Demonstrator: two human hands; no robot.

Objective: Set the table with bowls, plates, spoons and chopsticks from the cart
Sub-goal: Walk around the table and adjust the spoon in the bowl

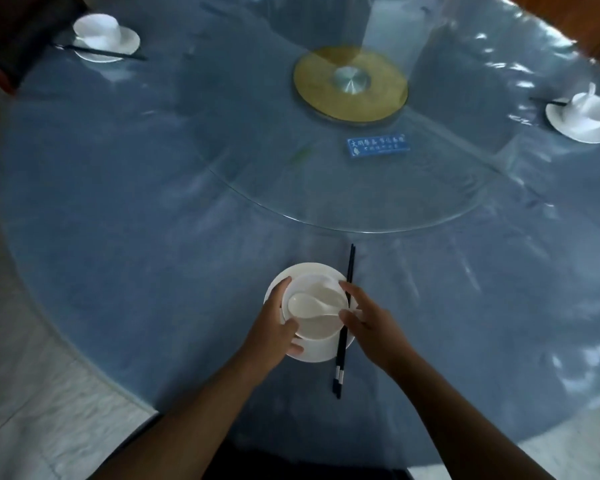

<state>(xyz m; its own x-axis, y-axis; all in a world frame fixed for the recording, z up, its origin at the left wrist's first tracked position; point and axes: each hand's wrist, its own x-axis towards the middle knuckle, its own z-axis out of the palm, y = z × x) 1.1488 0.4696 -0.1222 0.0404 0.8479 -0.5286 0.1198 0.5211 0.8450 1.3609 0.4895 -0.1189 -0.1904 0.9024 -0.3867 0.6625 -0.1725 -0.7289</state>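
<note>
A white plate (312, 271) lies near the front edge of the round table (153, 202). On it stands a white bowl (317, 329) with a white spoon (307, 304) inside. My left hand (274, 327) cups the bowl's left side, thumb on the rim. My right hand (371, 323) touches the bowl's right side with its fingertips. Black chopsticks (345, 327) lie along the plate's right edge, passing under my right fingers and pointing toward the table's middle.
A glass turntable (326, 188) with a gold hub (350, 83) fills the table's middle, with a blue card (376, 144) on it. Place settings with plate, bowl and chopsticks stand at the far left (106, 38) and far right (582, 116). A dark chair (21, 36) stands at the far left.
</note>
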